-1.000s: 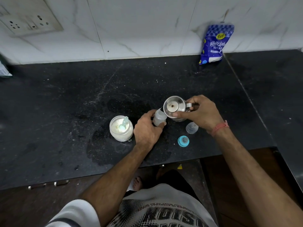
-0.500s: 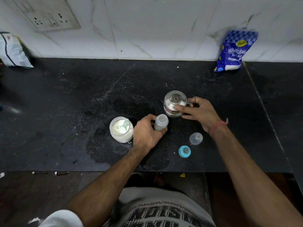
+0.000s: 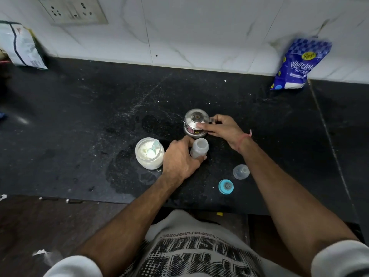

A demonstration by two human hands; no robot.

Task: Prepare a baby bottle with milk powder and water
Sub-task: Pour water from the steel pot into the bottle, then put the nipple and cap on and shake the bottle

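Note:
An open, translucent baby bottle (image 3: 199, 149) stands upright on the black counter (image 3: 79, 120), gripped by my left hand (image 3: 180, 159). Just behind it a small steel jug (image 3: 195, 122) with a lid stands on the counter; my right hand (image 3: 221, 129) holds its handle, thumb resting on the lid. Left of the bottle is an open jar of white milk powder (image 3: 149, 155) with a pale blue scoop (image 3: 154, 146) in it. The bottle's clear cap (image 3: 241, 171) and blue teat ring (image 3: 226, 186) lie to the right, near the counter's front.
A blue sugar bag (image 3: 297, 64) leans on the tiled wall at the back right. A white packet (image 3: 22, 45) stands at the back left, below a wall socket plate (image 3: 73, 9). A damp patch darkens the counter in front of the jar.
The steel jug has gone from tilted over the bottle's mouth to standing upright on the counter behind it. My left hand has kept its hold on the bottle.

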